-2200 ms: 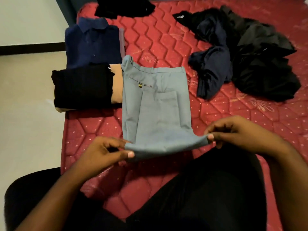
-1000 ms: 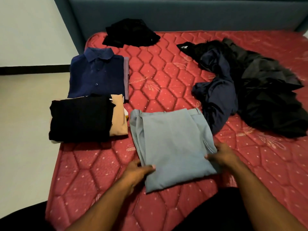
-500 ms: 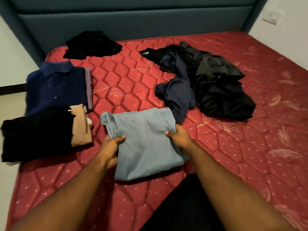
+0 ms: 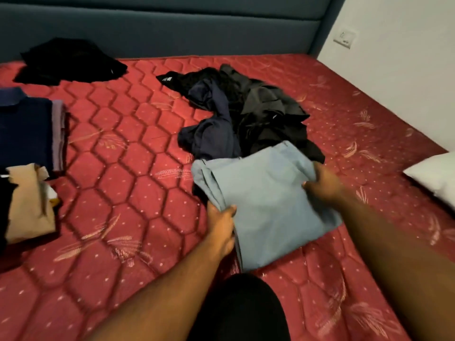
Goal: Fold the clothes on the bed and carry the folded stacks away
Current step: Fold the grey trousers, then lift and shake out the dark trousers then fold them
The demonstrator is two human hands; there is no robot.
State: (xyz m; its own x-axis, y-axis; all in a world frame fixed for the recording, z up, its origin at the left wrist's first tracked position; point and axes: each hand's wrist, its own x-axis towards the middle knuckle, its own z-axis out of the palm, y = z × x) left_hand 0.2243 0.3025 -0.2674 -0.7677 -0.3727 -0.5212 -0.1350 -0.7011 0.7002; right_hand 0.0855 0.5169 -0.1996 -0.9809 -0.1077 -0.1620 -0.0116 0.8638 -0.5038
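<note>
Nearest, the left hand (image 4: 220,223) and right hand (image 4: 322,184) each grip an opposite side edge of the folded light-blue trousers (image 4: 266,203), thumbs on top and fingers apparently tucked underneath, though blur hides them. The trousers lie on the red quilted mattress (image 4: 128,198), their far edge touching a loose pile of dark clothes (image 4: 246,114). To the left sit a folded tan garment (image 4: 27,203) and a folded navy shirt (image 4: 24,126). Farther back, a black garment (image 4: 69,61) lies near the blue headboard (image 4: 172,28).
</note>
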